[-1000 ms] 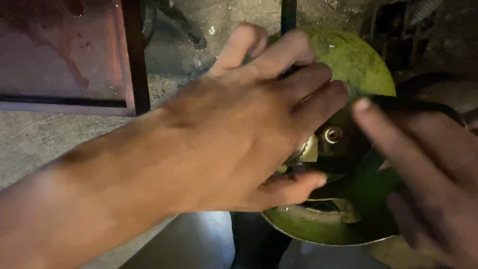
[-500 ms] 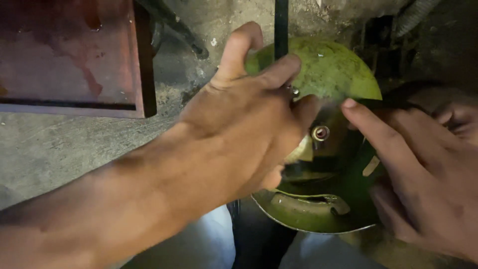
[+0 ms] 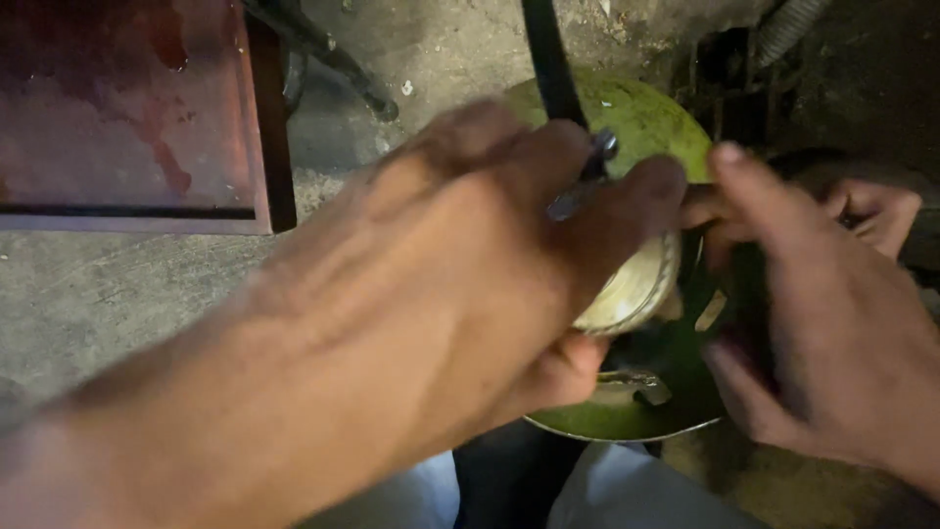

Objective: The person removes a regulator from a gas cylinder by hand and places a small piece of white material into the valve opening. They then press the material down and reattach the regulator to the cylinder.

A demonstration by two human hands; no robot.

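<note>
A round green metal cover with a pale cylindrical hub lies low in the view, over my knees. My left hand reaches across it, fingers curled around the hub and against a small grey metal tool near a black bar. My right hand comes in from the right edge, its fingers touching the green cover's right side beside the left fingertips. What the right fingers pinch is hidden.
A dark red wooden box stands at the upper left on the grey concrete floor. A black pipe runs past its corner. Dark machine parts and a ribbed hose sit at the upper right.
My left hand has closed from a flat spread to a curl around the hub, now with a small metal tool by its fingers. My right hand moved in to meet it.
</note>
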